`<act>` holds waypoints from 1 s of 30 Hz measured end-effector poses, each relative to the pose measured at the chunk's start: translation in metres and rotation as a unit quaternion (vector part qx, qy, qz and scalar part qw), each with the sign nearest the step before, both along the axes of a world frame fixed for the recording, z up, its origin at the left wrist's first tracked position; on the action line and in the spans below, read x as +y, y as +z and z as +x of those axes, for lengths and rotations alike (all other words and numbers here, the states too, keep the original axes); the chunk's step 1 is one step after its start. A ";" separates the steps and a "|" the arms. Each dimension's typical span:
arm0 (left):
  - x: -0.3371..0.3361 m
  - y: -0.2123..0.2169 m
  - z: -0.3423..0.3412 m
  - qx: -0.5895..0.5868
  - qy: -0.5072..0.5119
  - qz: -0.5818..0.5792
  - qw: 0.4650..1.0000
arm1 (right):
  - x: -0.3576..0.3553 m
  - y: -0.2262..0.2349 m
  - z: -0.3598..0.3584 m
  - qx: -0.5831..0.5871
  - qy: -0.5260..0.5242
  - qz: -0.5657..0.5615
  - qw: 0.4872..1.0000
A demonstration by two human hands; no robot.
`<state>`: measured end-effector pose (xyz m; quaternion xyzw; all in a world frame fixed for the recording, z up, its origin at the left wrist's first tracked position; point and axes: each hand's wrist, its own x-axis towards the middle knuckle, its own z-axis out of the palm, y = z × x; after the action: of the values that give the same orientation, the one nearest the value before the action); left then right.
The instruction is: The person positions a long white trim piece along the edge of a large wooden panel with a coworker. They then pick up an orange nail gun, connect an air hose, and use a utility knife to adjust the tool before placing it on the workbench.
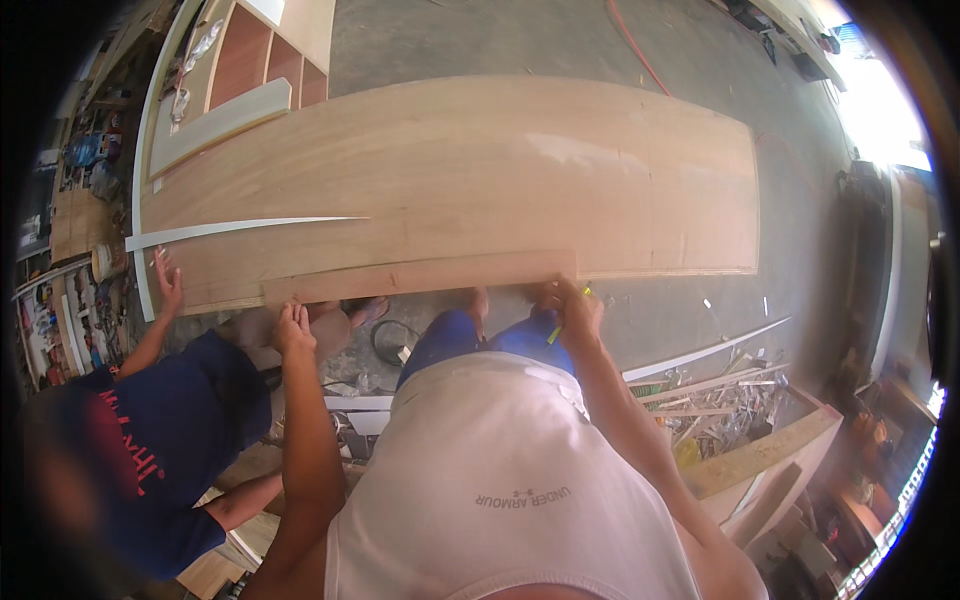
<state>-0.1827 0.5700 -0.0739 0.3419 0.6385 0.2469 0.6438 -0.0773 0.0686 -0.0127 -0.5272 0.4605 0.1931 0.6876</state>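
A large plywood panel (450, 180) lies flat before me. Along its near edge runs a narrow wooden strip (420, 276), which I hold at both ends. My left hand (294, 327) is closed on the strip's left end, fingertips at its near edge. At the other end, my right hand (579, 312) grips the strip, and a slim yellow-green item (554, 336) shows by the fingers; its kind is unclear. A pale tapering strip (250, 228) rests across the panel's left part. Close to that strip is a co-worker's hand (168, 284), a thin white thing between its fingers.
A co-worker in a dark blue shirt (190, 420) crouches at my left. Beyond the panel's left end stands a wooden cabinet frame with compartments (245, 60). A bin of wood scraps (770, 445) and a long pale strip (700, 350) lie at right. A red hose (637, 45) crosses the floor.
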 end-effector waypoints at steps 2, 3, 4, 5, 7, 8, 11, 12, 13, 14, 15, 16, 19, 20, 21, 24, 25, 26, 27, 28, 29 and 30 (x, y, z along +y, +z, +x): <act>0.003 0.001 0.006 0.003 -0.001 0.003 1.000 | 0.006 0.001 -0.001 0.004 0.006 -0.018 1.000; 0.004 0.003 0.010 0.011 -0.007 0.006 1.000 | 0.010 0.001 -0.001 -0.001 0.002 -0.013 1.000; 0.004 0.004 0.012 0.020 -0.013 0.009 1.000 | 0.013 0.001 -0.001 -0.007 -0.001 -0.008 1.000; 0.004 0.006 0.013 0.028 -0.019 0.011 0.999 | 0.017 0.001 0.000 -0.013 -0.005 -0.002 1.000; 0.019 -0.007 0.001 0.014 -0.032 0.004 0.999 | 0.027 0.017 0.009 0.009 -0.005 -0.017 1.000; 0.028 -0.015 -0.006 0.008 -0.038 0.000 0.999 | 0.031 0.022 0.012 0.020 -0.005 -0.025 0.999; 0.030 -0.005 0.000 0.017 -0.047 -0.006 0.999 | 0.034 -0.004 0.003 0.005 0.020 -0.067 0.998; 0.024 0.005 0.008 0.032 -0.046 -0.005 0.998 | 0.034 -0.004 0.005 0.007 0.022 -0.078 0.997; 0.013 0.017 0.014 0.048 -0.044 -0.006 0.998 | 0.032 -0.002 0.007 0.009 0.027 -0.089 0.996; 0.005 0.029 0.021 0.062 -0.042 -0.004 0.997 | 0.032 -0.001 0.007 0.011 0.033 -0.098 0.995; -0.005 0.044 0.029 0.075 -0.041 -0.006 0.996 | 0.032 -0.004 0.007 0.005 0.026 -0.103 0.994; -0.019 0.062 0.040 0.089 -0.043 -0.010 0.995 | 0.032 -0.009 0.006 -0.001 0.020 -0.107 0.994; -0.046 0.096 0.063 0.117 -0.050 -0.017 0.992 | 0.035 0.012 0.014 0.014 0.069 -0.140 0.988; -0.044 0.089 0.061 0.114 -0.053 -0.020 0.992 | 0.033 0.021 0.017 0.024 0.096 -0.156 0.983; -0.026 0.065 0.049 0.095 -0.053 -0.008 0.994 | 0.029 0.017 0.013 -0.026 0.148 -0.281 0.948; 0.010 0.011 0.018 0.040 -0.039 0.003 0.998 | 0.015 0.005 0.006 -0.164 0.284 -0.512 0.794; 0.013 0.010 0.013 0.023 -0.031 -0.005 0.999 | 0.010 0.015 0.009 -0.201 0.318 -0.511 0.773; 0.015 0.008 0.006 0.006 -0.023 -0.014 1.000 | 0.004 0.021 0.012 -0.238 0.351 -0.509 0.749; 0.015 0.009 0.004 0.018 -0.032 -0.011 0.999 | -0.006 0.020 0.011 -0.226 0.407 -0.497 0.733; 0.015 0.010 0.004 0.029 -0.040 -0.008 0.999 | -0.013 0.020 0.012 -0.219 0.429 -0.486 0.730; 0.014 0.010 0.003 0.040 -0.047 -0.005 0.998 | -0.020 0.019 0.015 -0.213 0.451 -0.474 0.726; 0.010 0.015 0.006 0.053 -0.046 0.002 0.998 | -0.024 0.019 0.015 -0.206 0.472 -0.463 0.722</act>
<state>-0.1766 0.5803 -0.0589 0.3846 0.6551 0.2000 0.6188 -0.0619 0.0451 0.0065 -0.9557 0.0315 0.1422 0.2559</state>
